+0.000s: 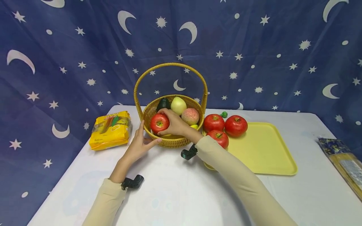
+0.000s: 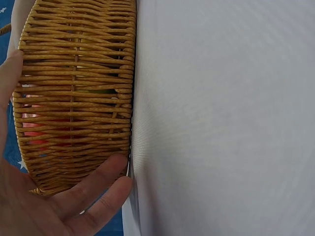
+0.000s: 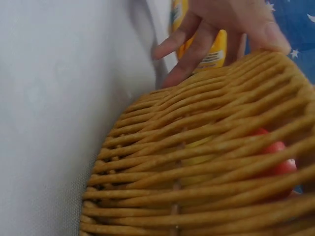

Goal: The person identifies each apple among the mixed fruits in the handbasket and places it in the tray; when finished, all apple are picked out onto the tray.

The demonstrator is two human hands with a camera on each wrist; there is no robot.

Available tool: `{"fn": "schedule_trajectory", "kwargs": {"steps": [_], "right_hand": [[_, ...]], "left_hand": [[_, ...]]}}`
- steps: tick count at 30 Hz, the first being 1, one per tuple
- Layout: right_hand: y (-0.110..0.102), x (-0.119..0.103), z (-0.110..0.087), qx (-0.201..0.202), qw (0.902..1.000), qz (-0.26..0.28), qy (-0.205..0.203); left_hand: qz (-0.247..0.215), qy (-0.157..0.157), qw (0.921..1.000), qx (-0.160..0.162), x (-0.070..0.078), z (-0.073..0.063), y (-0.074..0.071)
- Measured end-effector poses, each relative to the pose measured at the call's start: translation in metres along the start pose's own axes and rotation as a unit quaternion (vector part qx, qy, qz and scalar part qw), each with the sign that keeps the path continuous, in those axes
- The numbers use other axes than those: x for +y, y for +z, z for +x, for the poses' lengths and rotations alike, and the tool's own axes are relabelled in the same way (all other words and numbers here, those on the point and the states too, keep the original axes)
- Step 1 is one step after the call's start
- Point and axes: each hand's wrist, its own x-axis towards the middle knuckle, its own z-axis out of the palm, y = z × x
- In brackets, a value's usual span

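A woven basket [image 1: 173,143] with a tall hooped handle holds several pieces of fruit. Inside it, my right hand [image 1: 177,123] grips a red apple [image 1: 159,122] by its side at the left. My left hand [image 1: 139,145] rests against the basket's outer left side, its fingers mostly straight. The left wrist view shows fingertips of this hand [image 2: 74,199] touching the weave low down. Around the apple lie a dark avocado [image 1: 163,104], a pale yellow-green fruit [image 1: 178,105] and a pinkish peach [image 1: 190,116]. The right wrist view shows the basket wall [image 3: 197,162], but not my right hand.
Right of the basket, three red apples [image 1: 236,126] sit at the left of a yellow tray [image 1: 263,150]. Behind them is a small green item [image 1: 224,114]. A yellow packet [image 1: 111,130] lies left, another package [image 1: 343,163] at the right edge.
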Motion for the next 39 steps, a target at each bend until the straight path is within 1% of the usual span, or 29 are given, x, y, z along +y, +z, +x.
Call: {"fn": "schedule_trajectory", "kwargs": {"steps": [3, 10, 17, 25, 28, 32, 39], "right_hand": [[-0.002, 0.0, -0.002, -0.003, 0.9999, 0.01, 0.005], [-0.005, 0.002, -0.003, -0.008, 0.9987, 0.051, 0.001], [-0.007, -0.002, -0.01, 0.001, 0.9985, 0.055, 0.006], [-0.009, -0.006, -0.017, 0.009, 0.9951, 0.095, 0.028], [-0.009, -0.006, -0.02, 0.023, 0.9949, 0.092, 0.034], [-0.009, -0.005, -0.024, 0.039, 0.9951, 0.086, 0.03], [-0.012, -0.008, -0.029, 0.042, 0.9954, 0.085, 0.009]], "left_hand": [[-0.001, 0.003, 1.0, 0.0, 0.0, -0.001, 0.001], [-0.012, 0.004, 0.9999, -0.002, 0.001, 0.0, 0.002], [-0.007, 0.007, 0.9999, -0.004, 0.001, 0.0, 0.003], [-0.001, 0.006, 1.0, -0.002, 0.001, 0.0, 0.003], [-0.004, 0.004, 1.0, -0.004, 0.001, 0.0, 0.004], [-0.008, -0.001, 0.9999, -0.008, -0.001, 0.0, 0.004], [-0.006, 0.003, 1.0, -0.006, -0.003, 0.001, 0.004]]}}
